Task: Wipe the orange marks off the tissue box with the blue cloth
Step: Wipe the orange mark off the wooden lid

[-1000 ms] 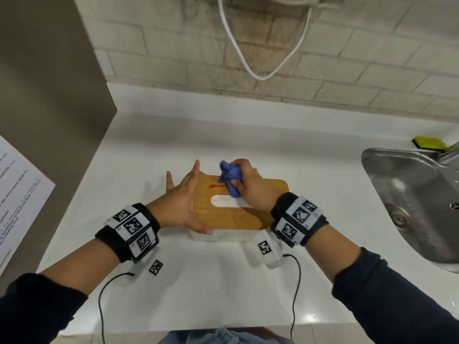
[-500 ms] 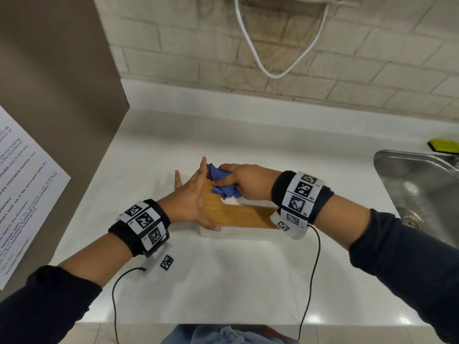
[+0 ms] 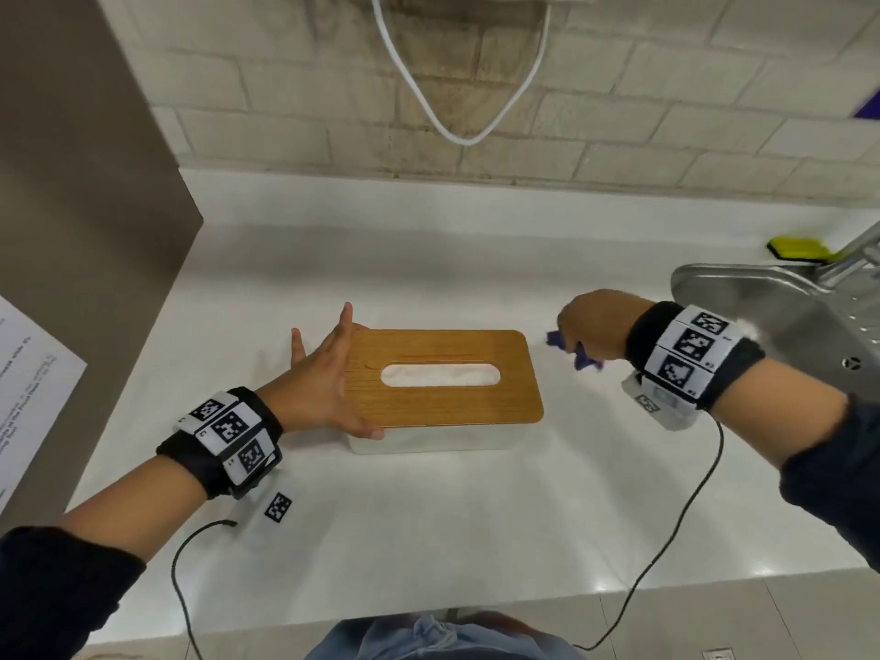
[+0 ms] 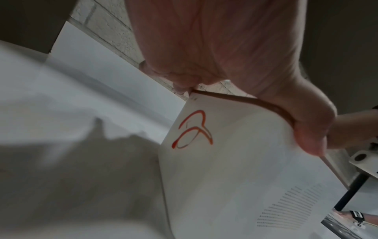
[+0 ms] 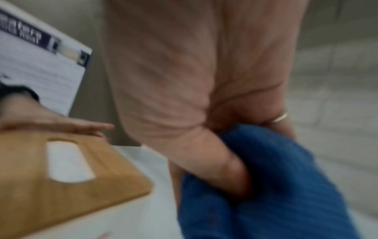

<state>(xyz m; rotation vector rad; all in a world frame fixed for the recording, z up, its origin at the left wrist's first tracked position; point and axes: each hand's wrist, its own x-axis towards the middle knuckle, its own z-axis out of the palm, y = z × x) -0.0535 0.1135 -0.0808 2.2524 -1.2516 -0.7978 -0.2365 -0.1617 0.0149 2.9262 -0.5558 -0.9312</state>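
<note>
The tissue box [image 3: 443, 397] has a wooden lid and white sides and stands on the white counter. A faint orange line [image 3: 435, 356] shows on the lid above the slot. In the left wrist view an orange scribble [image 4: 192, 129] marks the box's white left end. My left hand [image 3: 328, 373] lies flat and straight-fingered against the lid's left edge [image 4: 235, 97]. My right hand [image 3: 590, 326] is off the box to its right, above the counter, and grips the bunched blue cloth [image 3: 578, 357] [image 5: 276, 186].
A steel sink [image 3: 790, 335] with a tap lies to the right, with a yellow-green sponge [image 3: 800, 248] behind it. A brown panel [image 3: 81, 231] with a printed sheet stands at the left. A white cable [image 3: 457, 88] hangs on the brick wall. Wrist cables trail over the counter.
My right hand has lifted the blue cloth off the lid and swung it to the right, clear of the box. The bold orange mark on the lid has faded to a thin line. The left hand stays.
</note>
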